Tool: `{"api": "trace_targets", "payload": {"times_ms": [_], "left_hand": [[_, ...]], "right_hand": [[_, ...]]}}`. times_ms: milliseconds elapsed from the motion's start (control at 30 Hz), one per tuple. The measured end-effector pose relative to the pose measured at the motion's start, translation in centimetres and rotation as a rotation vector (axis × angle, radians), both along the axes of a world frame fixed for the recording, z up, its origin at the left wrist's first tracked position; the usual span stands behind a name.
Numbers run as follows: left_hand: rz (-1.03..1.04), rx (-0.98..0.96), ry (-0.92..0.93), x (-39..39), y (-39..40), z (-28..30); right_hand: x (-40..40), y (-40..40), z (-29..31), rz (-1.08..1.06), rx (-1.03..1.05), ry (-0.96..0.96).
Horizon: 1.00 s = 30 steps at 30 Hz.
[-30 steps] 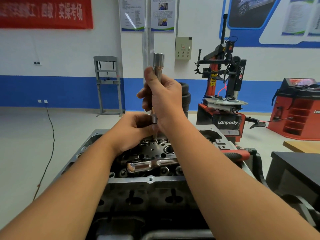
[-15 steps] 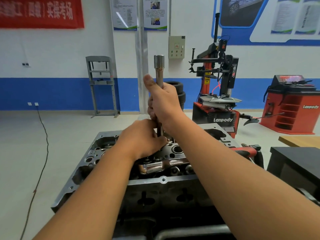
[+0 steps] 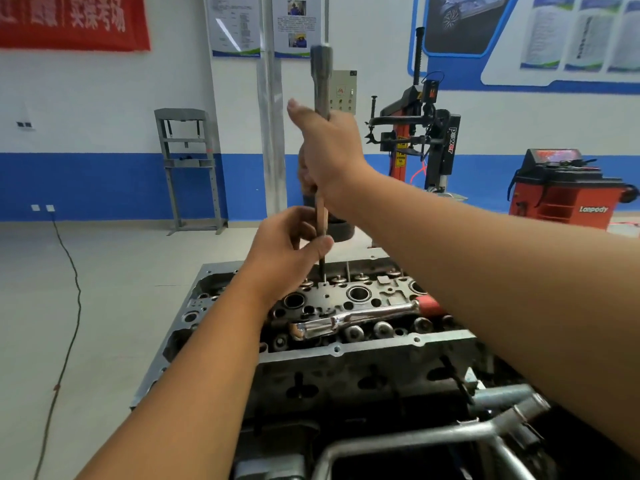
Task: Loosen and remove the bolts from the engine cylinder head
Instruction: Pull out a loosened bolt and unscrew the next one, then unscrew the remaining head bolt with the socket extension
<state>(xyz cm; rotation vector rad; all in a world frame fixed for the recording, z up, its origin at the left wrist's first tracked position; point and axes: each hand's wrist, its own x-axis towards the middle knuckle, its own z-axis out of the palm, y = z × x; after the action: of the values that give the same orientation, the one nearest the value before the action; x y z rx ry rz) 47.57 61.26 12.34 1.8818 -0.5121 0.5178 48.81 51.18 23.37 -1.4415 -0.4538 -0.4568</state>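
A dark engine cylinder head [image 3: 360, 341] lies in front of me with several bolt heads along its near edge. My right hand [image 3: 329, 157] grips a long steel socket tool [image 3: 321, 77] held upright above the head. Below that hand a long thin bolt shank [image 3: 320, 233] hangs down, its tip just above a hole in the head. My left hand [image 3: 287, 251] pinches the shank between thumb and fingers. A chrome ratchet wrench [image 3: 349, 318] with a red grip lies flat across the head.
A grey metal stand frame [image 3: 415, 441] crosses the near right. A red and black tyre changer [image 3: 422, 140] and a red balancer [image 3: 564, 188] stand behind on the right. A grey press frame [image 3: 187, 168] stands by the blue-striped wall. A black cable [image 3: 65, 306] runs along the floor at left.
My right hand has lifted the socket tool higher, drawing the long bolt up out of the head. My left hand rose with it and now pinches the exposed shank.
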Motion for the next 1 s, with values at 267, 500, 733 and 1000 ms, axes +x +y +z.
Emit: {"api": "trace_targets", "payload": {"times_ms": [267, 500, 733, 1000], "left_hand": [[-0.039, -0.351, -0.203, -3.0, -5.4, 4.7], [-0.150, -0.104, -0.146, -8.7, -17.7, 6.2], [-0.400, 0.107, -0.037, -16.7, -34.9, 2.6], [-0.661, 0.371, 0.051, -26.5, -51.1, 0.0]], "right_hand": [[-4.4, -6.5, 6.4, -0.091, 0.468, 0.057], [-11.2, -20.8, 4.6, -0.135, 0.723, 0.138], [-21.6, -38.6, -2.3, -0.352, 0.914, 0.241], [-33.7, -56.7, -5.7, -0.777, 1.033, 0.350]]}}
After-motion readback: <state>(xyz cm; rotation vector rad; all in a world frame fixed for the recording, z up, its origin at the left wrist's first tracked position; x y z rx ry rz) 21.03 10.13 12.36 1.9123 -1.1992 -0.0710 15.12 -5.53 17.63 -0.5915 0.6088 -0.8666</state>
